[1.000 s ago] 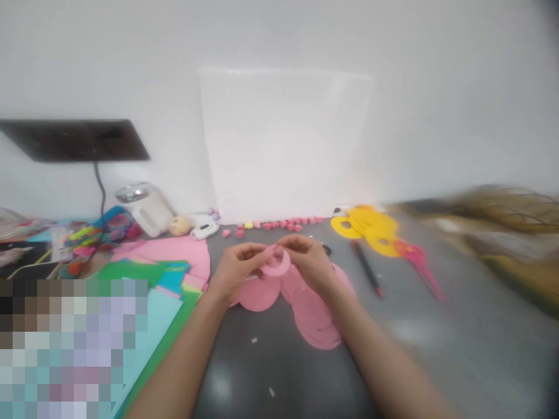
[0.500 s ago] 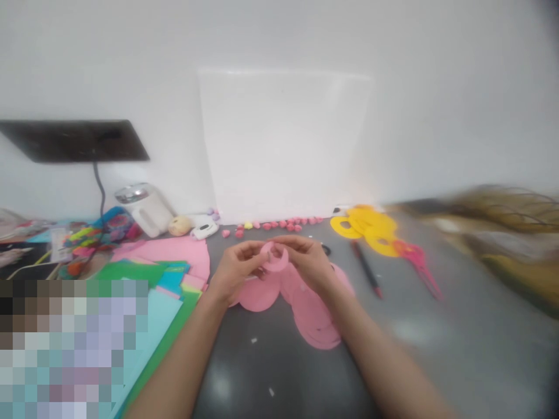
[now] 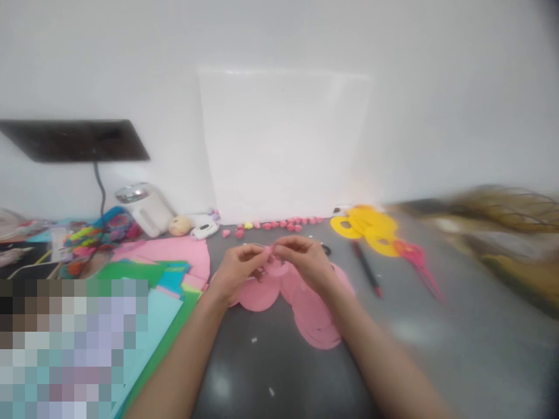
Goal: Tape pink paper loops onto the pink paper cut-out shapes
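Note:
A small curled strip of pink paper (image 3: 276,268) is pinched between my two hands above the dark table. My left hand (image 3: 241,269) grips its left side with thumb and forefinger. From the right, the bent fingers of my right hand (image 3: 304,260) press on its top edge. Pink paper circles (image 3: 315,320) lie in overlapping piles beneath and beside both hands. Along the back of the table sits a row of small pink rolled pieces (image 3: 290,224) with one yellow piece (image 3: 248,225) among them.
Yellow paper rings (image 3: 371,224), a black pen (image 3: 367,270) and pink scissors (image 3: 420,267) lie to the right. Coloured paper sheets (image 3: 163,311), a white device (image 3: 205,227) and a white container (image 3: 146,212) are at the left. White scraps dot the dark table (image 3: 279,361).
My right hand's fingers have shifted slightly left, closer to my left fingertips. The pink strip's loop now looks smaller and more covered by the fingers.

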`<move>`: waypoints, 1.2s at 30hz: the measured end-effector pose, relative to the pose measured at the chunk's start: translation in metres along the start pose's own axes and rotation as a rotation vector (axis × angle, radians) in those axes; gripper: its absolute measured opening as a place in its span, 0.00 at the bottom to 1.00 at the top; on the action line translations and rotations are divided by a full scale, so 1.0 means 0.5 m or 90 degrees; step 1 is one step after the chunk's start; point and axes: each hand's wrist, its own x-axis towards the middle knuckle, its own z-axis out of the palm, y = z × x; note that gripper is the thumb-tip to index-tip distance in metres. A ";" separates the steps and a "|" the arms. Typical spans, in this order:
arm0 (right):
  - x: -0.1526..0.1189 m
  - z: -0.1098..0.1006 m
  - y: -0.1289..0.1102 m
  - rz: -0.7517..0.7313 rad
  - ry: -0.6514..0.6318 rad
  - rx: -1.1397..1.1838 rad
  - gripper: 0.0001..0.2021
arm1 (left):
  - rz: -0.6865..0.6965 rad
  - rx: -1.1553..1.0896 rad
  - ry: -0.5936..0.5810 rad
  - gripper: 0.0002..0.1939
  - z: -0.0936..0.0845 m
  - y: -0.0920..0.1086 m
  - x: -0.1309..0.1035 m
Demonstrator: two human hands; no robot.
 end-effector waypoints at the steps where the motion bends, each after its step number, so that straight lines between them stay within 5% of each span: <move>1: 0.001 0.000 0.001 -0.001 -0.001 0.003 0.07 | -0.003 -0.005 0.005 0.12 0.000 0.000 0.000; 36: -0.002 0.002 -0.002 -0.012 -0.028 0.022 0.07 | -0.001 -0.050 -0.008 0.16 0.001 0.003 -0.002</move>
